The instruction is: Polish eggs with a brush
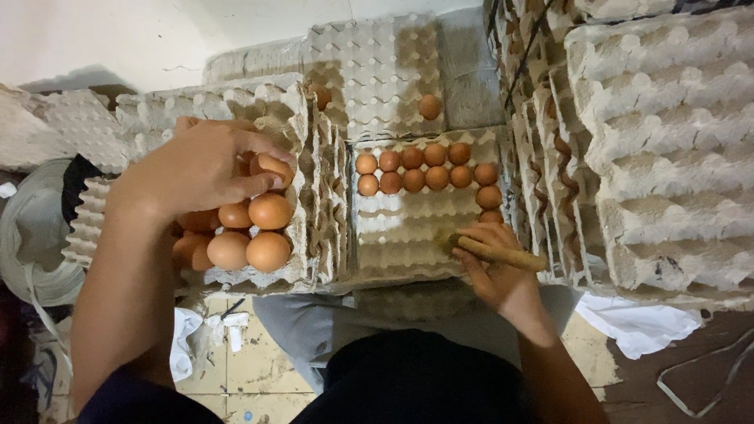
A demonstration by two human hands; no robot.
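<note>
My left hand (196, 169) reaches over a grey pulp egg tray (302, 259) on the left, fingers closed around a brown egg (271, 166). Several more brown eggs (259, 235) lie in that tray below the hand. My right hand (496, 271) rests on the near right corner of the middle tray (400, 235), gripping a brown wooden stick (503, 254). That middle tray holds two rows of brown eggs (424, 169) along its far side and a few down its right edge.
Stacks of empty pulp trays (667, 141) rise at the right, with eggs between some layers. Another tray (377, 71) behind carries two eggs. A white hat (31, 235) lies at left. White cloth (636, 322) and paper scraps (228, 326) lie on the floor.
</note>
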